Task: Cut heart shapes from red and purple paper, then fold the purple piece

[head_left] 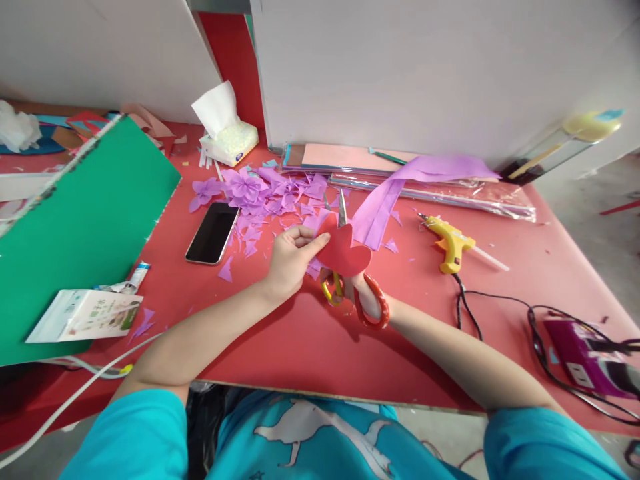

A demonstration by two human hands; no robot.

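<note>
Between thumb and fingers, my left hand pinches the left side of a red paper cutout with a lobed edge. My right hand has its fingers through the handles of a pair of scissors, one loop red and the other yellow. The metal blades point away from me and show past the far edge of the paper, which hides their middle. Beyond the hands lie purple paper flowers among many purple scraps. A folded purple strip rests just right of the blades.
A phone lies left of my hands, near a tissue box. A green board stands at the left. On the right are a yellow glue gun with its cord and a purple power box. Wrapped paper sheets lie behind.
</note>
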